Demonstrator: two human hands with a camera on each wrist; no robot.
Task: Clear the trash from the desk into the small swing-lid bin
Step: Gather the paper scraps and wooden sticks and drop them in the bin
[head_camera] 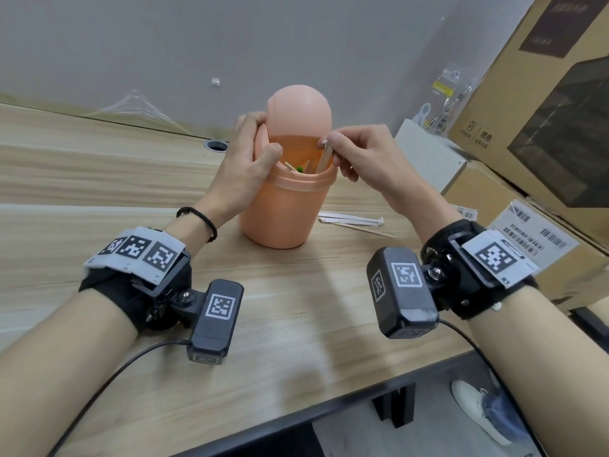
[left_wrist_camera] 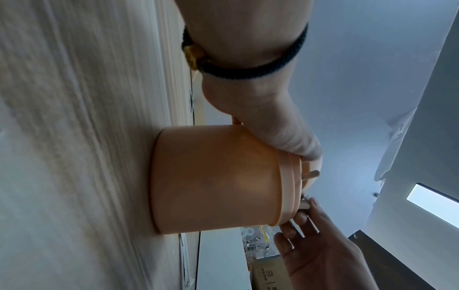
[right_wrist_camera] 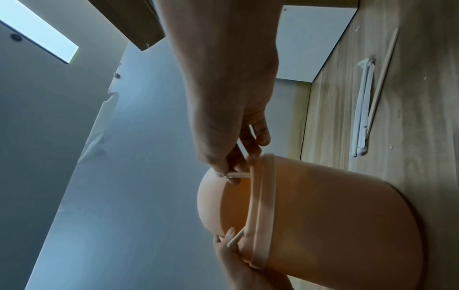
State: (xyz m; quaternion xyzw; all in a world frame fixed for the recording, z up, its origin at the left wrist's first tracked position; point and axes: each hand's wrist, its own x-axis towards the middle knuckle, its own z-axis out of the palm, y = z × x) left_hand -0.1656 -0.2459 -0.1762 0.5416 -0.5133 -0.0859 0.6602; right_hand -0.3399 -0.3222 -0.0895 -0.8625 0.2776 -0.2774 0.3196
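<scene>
A small peach-coloured bin [head_camera: 280, 209] stands upright on the wooden worktop [head_camera: 99, 179], a little past the middle. Its domed swing lid [head_camera: 298, 113] is tipped back, so the mouth facing the person is open. Inside the mouth show a thin wooden stick [head_camera: 290, 166], something small and green [head_camera: 299, 169], and other pale sticks.

The left hand [head_camera: 245, 159] wraps the left side of the bin's top: its fingers curl behind the lid and the thumb presses on the near edge of the opening, a grip closed around the lid. A black cord bracelet [head_camera: 201, 219] sits on that wrist.

The right hand [head_camera: 356, 150] is at the right edge of the opening. Its thumb and forefinger pinch the upper end of a flat wooden stick [head_camera: 324, 156], which slants down into the bin; the other fingers are curled under. From the right wrist view, the pinched stick [right_wrist_camera: 238, 175] crosses the bin's rim [right_wrist_camera: 263, 196].

On the worktop just right of the bin lie a white paper wrapper [head_camera: 351, 221] and, beside it on the near side, a thin wooden skewer [head_camera: 372, 229]; the two are touching or nearly so, both apart from the bin.

Further right, cardboard boxes [head_camera: 527, 110] are stacked, with a white box [head_camera: 428, 153] in front of them. A round cable hole [head_camera: 217, 145] sits in the worktop far left of the bin, near the grey wall [head_camera: 164, 44].
</scene>
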